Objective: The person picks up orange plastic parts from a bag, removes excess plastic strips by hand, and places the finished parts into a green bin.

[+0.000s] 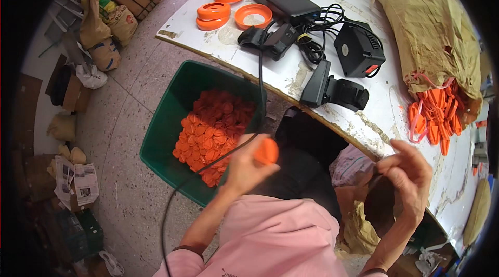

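My left hand (246, 169) is closed around a round orange plastic piece (267, 151), blurred by motion, beside the green bin's near right side. Inside this green bin (165, 170) lies a heap of small orange plastic pieces (205, 139). Over on the right, by the table's front edge, my right hand (408, 181) has its thumb and fingers bent together. A small dark shape shows at those fingertips, too blurred to name. A black cable (202, 169) hangs from the table and passes across the bin to the lower left.
On the white table (208, 48) are orange rings (253, 16), a black box (285, 1), black devices with cables (358, 48) and a large paper sack (431, 22) spilling orange pieces (435, 113). Below my right hand stands an opened brown paper bag (361, 233). Sacks and cartons line the left.
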Available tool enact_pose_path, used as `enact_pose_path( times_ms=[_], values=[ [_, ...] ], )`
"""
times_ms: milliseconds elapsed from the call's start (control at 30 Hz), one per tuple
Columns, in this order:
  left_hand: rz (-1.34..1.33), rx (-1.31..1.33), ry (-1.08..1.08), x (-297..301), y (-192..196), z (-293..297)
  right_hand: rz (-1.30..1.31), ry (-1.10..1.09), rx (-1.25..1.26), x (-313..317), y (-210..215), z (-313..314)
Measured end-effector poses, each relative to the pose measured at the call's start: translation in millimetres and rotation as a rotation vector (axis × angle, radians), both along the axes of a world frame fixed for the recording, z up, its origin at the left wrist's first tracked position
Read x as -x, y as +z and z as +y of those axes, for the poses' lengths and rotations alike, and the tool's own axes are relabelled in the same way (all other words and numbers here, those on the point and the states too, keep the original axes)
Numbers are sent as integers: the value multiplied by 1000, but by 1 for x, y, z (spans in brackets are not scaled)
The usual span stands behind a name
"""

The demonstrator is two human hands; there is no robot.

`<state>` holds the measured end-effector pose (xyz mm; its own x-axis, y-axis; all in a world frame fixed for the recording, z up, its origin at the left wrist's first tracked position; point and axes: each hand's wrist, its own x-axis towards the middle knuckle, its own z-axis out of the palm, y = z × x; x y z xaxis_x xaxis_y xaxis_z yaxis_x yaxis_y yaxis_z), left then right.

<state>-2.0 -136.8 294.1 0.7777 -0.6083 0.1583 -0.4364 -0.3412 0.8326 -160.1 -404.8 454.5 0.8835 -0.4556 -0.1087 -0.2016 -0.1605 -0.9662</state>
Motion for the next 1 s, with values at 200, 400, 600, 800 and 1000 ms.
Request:
enact_pose_path(
  times_ms=[200, 400, 600, 800, 1000],
  values=[
    [98, -302, 496, -34, -173, 112, -69, -269, 135, 0, -11, -27],
    [499, -439, 542, -28, -233, 160, -106, -357, -14, 1, -36, -51],
    [306, -485, 505, -33, -283, 180, -151, -330, -85, 1, -28, -53],
    [482, -46, 401, -10, -221, 135, -176, -457, 127, 5, -19, -67],
    [382, -180, 129, 7, -74, 68, -229, -481, 943, -24, -12, -117]
  ],
)
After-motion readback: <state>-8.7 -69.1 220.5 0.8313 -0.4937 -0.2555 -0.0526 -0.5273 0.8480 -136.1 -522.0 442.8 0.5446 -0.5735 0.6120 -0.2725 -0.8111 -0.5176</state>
